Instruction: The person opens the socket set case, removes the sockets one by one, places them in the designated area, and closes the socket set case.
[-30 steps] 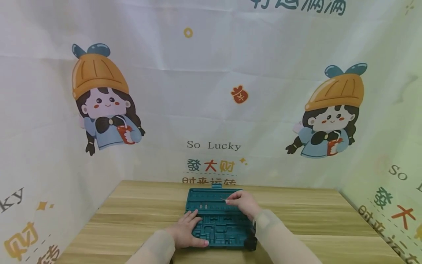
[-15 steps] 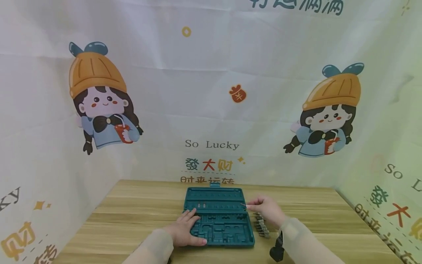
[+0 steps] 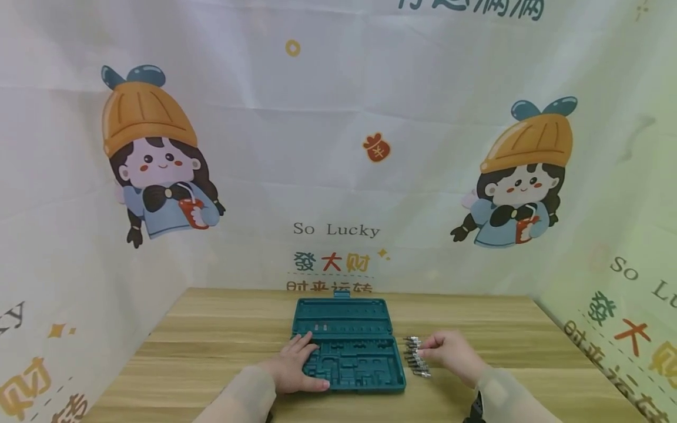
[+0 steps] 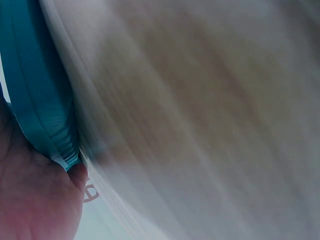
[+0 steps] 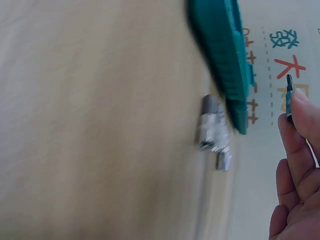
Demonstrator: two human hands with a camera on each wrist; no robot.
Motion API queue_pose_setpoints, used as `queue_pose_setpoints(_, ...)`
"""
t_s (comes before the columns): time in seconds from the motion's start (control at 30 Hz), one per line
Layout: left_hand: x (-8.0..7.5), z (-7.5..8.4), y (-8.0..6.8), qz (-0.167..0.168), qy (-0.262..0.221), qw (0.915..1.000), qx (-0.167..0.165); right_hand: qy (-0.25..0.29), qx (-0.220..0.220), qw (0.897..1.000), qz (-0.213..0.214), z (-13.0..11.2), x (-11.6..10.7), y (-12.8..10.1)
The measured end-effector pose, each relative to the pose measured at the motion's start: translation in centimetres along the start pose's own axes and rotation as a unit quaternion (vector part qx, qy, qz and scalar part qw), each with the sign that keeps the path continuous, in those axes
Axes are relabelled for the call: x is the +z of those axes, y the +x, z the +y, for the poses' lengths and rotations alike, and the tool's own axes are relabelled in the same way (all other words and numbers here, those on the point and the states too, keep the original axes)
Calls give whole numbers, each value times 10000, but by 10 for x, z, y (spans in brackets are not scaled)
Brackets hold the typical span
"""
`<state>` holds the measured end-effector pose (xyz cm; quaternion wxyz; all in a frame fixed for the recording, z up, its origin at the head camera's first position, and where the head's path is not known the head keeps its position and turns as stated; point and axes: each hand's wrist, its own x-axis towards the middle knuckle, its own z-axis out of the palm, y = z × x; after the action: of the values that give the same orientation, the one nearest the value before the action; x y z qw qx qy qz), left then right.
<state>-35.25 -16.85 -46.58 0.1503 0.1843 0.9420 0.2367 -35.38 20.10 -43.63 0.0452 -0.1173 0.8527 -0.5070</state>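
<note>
An open teal tool case [image 3: 346,346] lies on the wooden table [image 3: 211,346], its moulded slots mostly bare, with a few bits in its far half. My left hand [image 3: 296,367] rests flat on the case's near left corner; the left wrist view shows my palm [image 4: 35,200] against the teal edge [image 4: 40,100]. Just right of the case lies a row of several silver bits [image 3: 416,355]. My right hand [image 3: 449,355] is at that row and pinches a small dark bit [image 5: 289,97] between its fingertips. The right wrist view shows the case [image 5: 225,55] and blurred bits [image 5: 212,130].
Printed cartoon cloth [image 3: 338,147] walls the table on the far, left and right sides. A dark wrist-worn object [image 3: 476,411] shows at the bottom edge by my right sleeve. Bare wood lies left and far right of the case.
My right hand has left the case's far half, carrying a bit rightward and down to the row of bits on the table. The left hand has stayed on the case.
</note>
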Motion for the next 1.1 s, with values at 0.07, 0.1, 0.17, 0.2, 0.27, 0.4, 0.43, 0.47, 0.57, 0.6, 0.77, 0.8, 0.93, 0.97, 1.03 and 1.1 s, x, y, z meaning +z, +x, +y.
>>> queue_pose_setpoints(0.07, -2, 0, -1, 17, -15, 10000, 2, -78, -168, 9998, -109, 6, -2, -3)
queue_pose_setpoints(0.1, -3, 0, -1, 29, -8, 10000, -5, -149, -228, 9996, -124, 8, -2, -4)
queue_pose_setpoints(0.17, -5, 1, -2, 51, -20, 10000, -1, -300, -327, 9989, -152, 13, -1, -6)
queue_pose_setpoints(0.2, -6, 2, -3, 58, -16, 10000, 12, -388, -357, 9985, -148, 15, -1, -7)
queue_pose_setpoints(0.27, -7, 2, -4, 51, -41, 10000, -5, -537, -386, 9977, -154, 19, 1, -9)
queue_pose_setpoints(0.4, -8, 3, -5, 31, -64, 10000, -13, -687, -447, 9965, -193, 21, 3, -12)
queue_pose_setpoints(0.43, -8, 2, -4, 24, -80, 10000, -29, -727, -454, 9962, -176, 21, 4, -13)
queue_pose_setpoints(0.47, -8, 2, -4, 24, -76, 10000, -26, -779, -471, 9957, -152, 21, 5, -14)
queue_pose_setpoints(0.57, -8, 3, -4, 20, -76, 10000, -23, -980, -468, 9941, -44, 20, 7, -15)
queue_pose_setpoints(0.6, -8, 3, -4, 18, -64, 10000, -28, -1083, -477, 9930, 0, 20, 8, -15)
queue_pose_setpoints(0.77, -7, 6, -5, -9, 1, 10000, -53, -1580, -593, 9854, 219, 18, 10, -18)
queue_pose_setpoints(0.8, -7, 6, -5, -21, 9, 10000, -65, -1634, -626, 9843, 243, 18, 10, -19)
queue_pose_setpoints(0.93, -5, 7, -5, -56, 1, 9999, -103, -1741, -746, 9816, 241, 18, 10, -21)
queue_pose_setpoints(0.97, -4, 7, -5, -58, -12, 9999, -105, -1772, -779, 9808, 249, 18, 10, -21)
queue_pose_setpoints(1.03, -4, 7, -5, -43, -23, 9999, -88, -1901, -802, 9780, 304, 18, 10, -20)
queue_pose_setpoints(1.1, -3, 6, -5, -25, -33, 10000, -69, -2021, -744, 9758, 369, 18, 11, -20)
